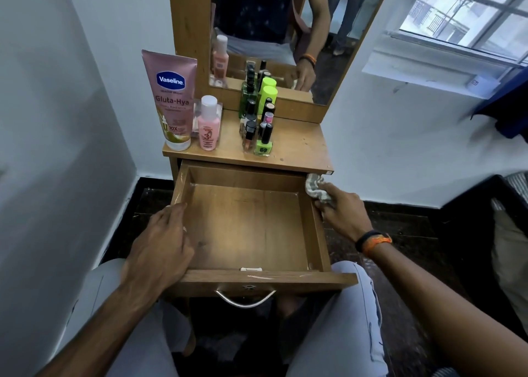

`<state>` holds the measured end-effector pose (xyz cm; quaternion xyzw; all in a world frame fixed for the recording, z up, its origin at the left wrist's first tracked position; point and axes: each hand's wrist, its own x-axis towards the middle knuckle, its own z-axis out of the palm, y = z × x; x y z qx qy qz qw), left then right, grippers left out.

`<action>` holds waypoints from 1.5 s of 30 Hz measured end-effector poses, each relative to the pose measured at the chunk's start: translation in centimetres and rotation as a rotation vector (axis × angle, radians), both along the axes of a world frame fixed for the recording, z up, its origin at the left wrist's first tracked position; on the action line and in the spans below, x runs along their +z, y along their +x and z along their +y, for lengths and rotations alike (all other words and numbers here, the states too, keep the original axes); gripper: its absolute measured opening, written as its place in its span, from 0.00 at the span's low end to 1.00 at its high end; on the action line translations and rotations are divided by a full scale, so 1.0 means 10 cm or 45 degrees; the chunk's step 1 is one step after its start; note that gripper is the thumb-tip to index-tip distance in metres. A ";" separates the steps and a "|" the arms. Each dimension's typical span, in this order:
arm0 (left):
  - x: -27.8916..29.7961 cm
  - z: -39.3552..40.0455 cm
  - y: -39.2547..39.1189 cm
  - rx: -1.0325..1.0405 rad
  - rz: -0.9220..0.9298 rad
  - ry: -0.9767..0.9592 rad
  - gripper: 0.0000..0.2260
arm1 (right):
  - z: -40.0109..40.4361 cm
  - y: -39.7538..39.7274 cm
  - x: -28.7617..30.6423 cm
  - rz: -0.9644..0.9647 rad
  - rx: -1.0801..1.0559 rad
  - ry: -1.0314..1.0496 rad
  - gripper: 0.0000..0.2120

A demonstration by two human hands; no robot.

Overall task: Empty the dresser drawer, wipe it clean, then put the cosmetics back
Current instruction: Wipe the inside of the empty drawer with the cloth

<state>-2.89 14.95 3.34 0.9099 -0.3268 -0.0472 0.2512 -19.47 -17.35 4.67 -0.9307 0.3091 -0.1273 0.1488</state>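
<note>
The right hand (338,209) grips a striped cloth (317,188) against the drawer's (243,228) far right wall, hiding part of it. The left hand (161,242) rests, fingers relaxed, on the left wall. Cosmetics (257,119) stand on the dresser top (300,145).

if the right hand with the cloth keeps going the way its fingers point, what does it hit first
The right hand grips the cloth at the drawer's right wall, fingers pointing up-left toward the dresser. Going straight on, the cloth would probably meet the underside of the dresser top first; depth is unclear.
</note>
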 end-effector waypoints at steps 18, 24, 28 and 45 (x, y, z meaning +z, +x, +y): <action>0.00 -0.01 -0.01 -0.011 -0.021 0.001 0.20 | 0.59 -0.26 -0.12 0.085 -0.005 -0.304 0.27; -0.02 0.00 0.00 -0.016 -0.001 -0.025 0.21 | 0.50 0.31 0.13 0.431 0.005 -0.425 0.19; -0.01 0.01 0.01 0.011 0.002 -0.047 0.22 | 0.79 0.34 0.14 0.656 0.166 -0.607 0.12; -0.02 0.21 -0.07 0.197 -0.009 -0.028 0.17 | 1.59 1.55 -0.10 -0.208 0.183 0.565 0.22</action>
